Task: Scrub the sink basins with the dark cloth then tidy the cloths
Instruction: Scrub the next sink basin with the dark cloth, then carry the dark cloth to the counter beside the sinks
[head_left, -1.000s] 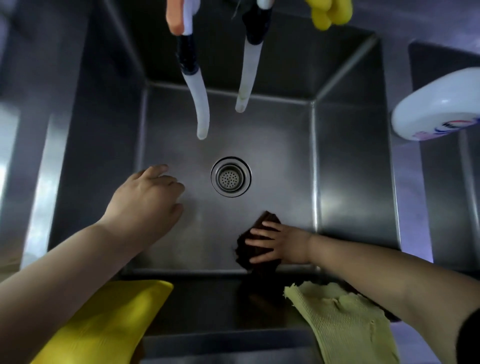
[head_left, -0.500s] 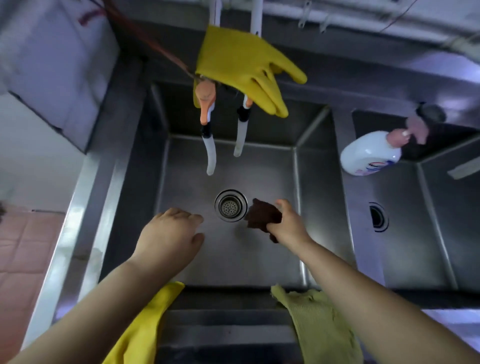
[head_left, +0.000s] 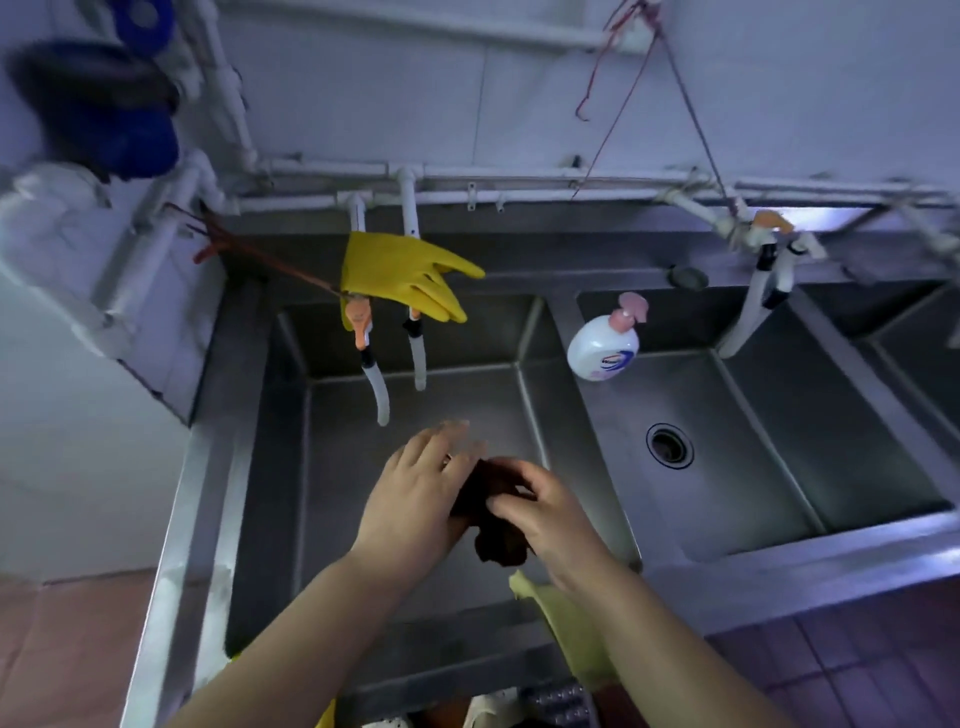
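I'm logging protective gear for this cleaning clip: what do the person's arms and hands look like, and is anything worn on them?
Both forearms are bare up to the frame edge, with no sleeves in view. The left hand and the right hand wear no gloves. No watch or bracelet shows at either wrist. A small glint near the left hand's fingers is too blurred to identify.

basins (head_left: 410, 519) 2 | gloves (head_left: 405, 278) 1 | bottles (head_left: 602, 351) 1 (pump-top)

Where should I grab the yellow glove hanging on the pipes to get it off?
Probably grip the yellow glove at its wide cuff, up by the white pipes. It's draped there with its floppy fingers pointing right and down, so the cuff looks like the firmest part. Come from the front, above the left basin, and lift up.
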